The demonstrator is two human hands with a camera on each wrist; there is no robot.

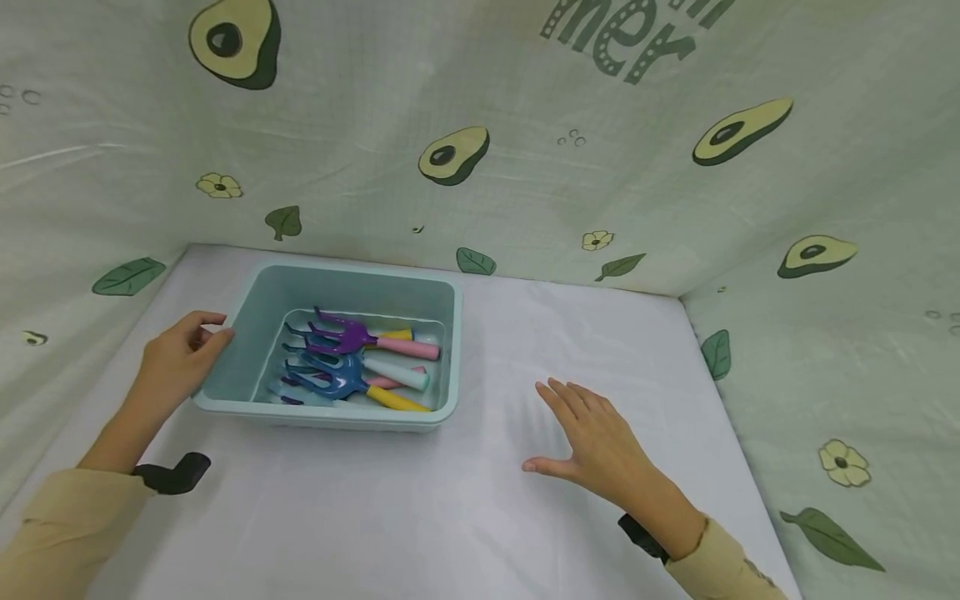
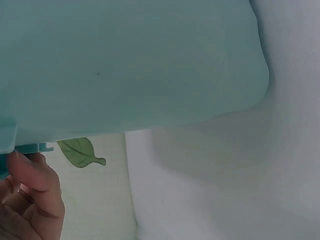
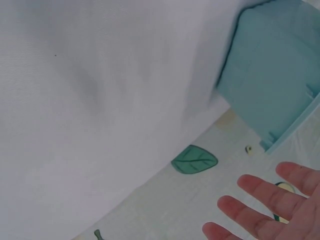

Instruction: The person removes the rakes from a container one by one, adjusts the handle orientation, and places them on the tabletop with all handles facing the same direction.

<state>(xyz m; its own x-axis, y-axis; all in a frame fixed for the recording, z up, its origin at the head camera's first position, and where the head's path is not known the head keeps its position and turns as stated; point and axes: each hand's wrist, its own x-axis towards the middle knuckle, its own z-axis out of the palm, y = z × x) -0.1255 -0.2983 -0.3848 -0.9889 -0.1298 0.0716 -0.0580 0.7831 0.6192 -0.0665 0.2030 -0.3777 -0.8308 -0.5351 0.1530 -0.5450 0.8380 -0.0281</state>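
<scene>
A pale blue-green plastic bin [image 1: 352, 287] stands at the left of the table. My left hand [image 1: 180, 354] grips its left rim; in the left wrist view, that hand's thumb and curled fingers [image 2: 40, 185] hold the edge. Several toy-like hand forks lie piled inside. On top are a purple fork [image 1: 348, 336] with a pink handle, a blue fork [image 1: 341, 379] with a yellow handle, and one with a pale turquoise handle [image 1: 397, 372]. Those underneath are partly hidden. To the right of the bin, my right hand [image 1: 603, 446] hovers over the table with fingers spread, holding nothing.
A white cloth covers the table [image 1: 495, 517]. Pale green fabric [image 1: 525, 208] printed with avocados, leaves and flowers hangs behind it and along both sides. A black band [image 1: 176, 473] is on the left wrist, another [image 1: 641, 537] on the right.
</scene>
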